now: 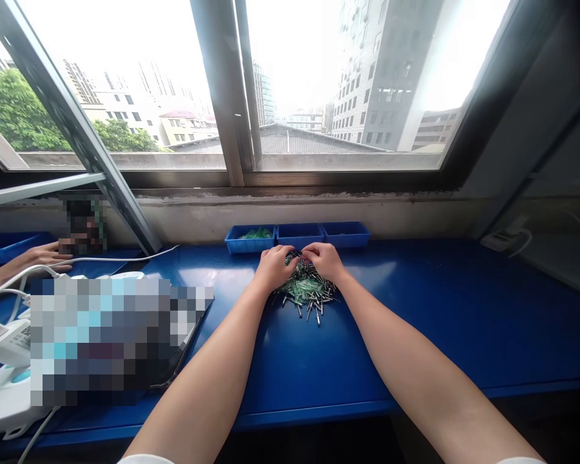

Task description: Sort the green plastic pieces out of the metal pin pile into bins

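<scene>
A loose pile of thin metal pins (318,316), some silvery and some dark, lies on the blue tabletop (314,374). Small translucent green pieces (305,290) are mixed in at its middle. My left hand (276,265) is over the pile's left side, thumb and fingers drawn together. From the right, my right hand (325,259) reaches over the back of the pile with its fingertips pinched. The two hands' fingertips are close together, and whatever is between them is too small to make out. Just behind the hands stands a blue bin (230,243) holding green pieces.
Two more blue bins (299,243) (362,240) adjoin it beneath the window. At left are white chargers with cables (9,341), a blurred-out object (106,335) and a slanting metal post (125,193). A co-worker's hand (43,256) is at far left near another blue bin (9,251).
</scene>
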Motion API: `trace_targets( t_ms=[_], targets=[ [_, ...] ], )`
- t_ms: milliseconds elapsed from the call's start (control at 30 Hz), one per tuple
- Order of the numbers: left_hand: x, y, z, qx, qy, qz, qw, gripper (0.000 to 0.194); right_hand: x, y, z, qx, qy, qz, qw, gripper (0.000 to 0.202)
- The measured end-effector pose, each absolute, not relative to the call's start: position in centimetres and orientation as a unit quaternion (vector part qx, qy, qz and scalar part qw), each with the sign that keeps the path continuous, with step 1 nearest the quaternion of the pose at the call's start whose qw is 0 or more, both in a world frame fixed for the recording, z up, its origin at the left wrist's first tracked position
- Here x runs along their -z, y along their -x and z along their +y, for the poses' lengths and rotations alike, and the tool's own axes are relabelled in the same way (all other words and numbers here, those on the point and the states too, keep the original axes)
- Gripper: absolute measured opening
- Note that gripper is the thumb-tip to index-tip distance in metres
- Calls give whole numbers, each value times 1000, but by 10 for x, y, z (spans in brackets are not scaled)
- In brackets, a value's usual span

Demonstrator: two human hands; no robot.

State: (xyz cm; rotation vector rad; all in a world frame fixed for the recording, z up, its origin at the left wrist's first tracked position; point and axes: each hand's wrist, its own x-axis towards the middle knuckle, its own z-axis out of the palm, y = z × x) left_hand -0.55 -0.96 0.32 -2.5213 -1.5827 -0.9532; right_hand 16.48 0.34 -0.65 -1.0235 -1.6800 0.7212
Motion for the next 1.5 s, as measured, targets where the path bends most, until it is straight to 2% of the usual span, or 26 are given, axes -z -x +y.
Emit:
trace_targets(
  t_ms=[167, 400, 567, 733, 833, 933, 1200, 1333, 1500],
  targets=[
    [-3, 3, -10, 310, 827, -470, 13, 23, 5, -162, 3, -329, 409, -685, 506, 11],
    [0, 4, -7, 312, 815, -488, 14, 25, 4, -163, -1, -222, 420, -751, 460, 8],
    [-4, 3, -9, 326, 810, -487, -6, 25, 0, -164, -3, -192, 461, -741, 448, 14],
    [-8, 2, -13, 313, 796, -517, -28, 25, -2, -164, -5, -242, 449, -719, 471, 11],
    [-7, 3, -12, 307, 792, -527, -37, 26, -2, -165, -5, -304, 427, -688, 502, 19],
    [-5, 3, -10, 318, 794, -517, -35, 27, -3, -167, -6, -346, 404, -668, 521, 16],
    [-5, 2, -12, 309, 799, -513, -47, 31, -5, -170, -7, -395, 379, -657, 518, 15],
    [-4, 2, -9, 349, 762, -544, -29, 35, -5, -175, -4, -329, 433, -648, 533, 18],
    [2, 11, 2, 369, 700, -610, -38, 37, -1, -190, 6, -107, 557, -643, 515, 29]
  ],
)
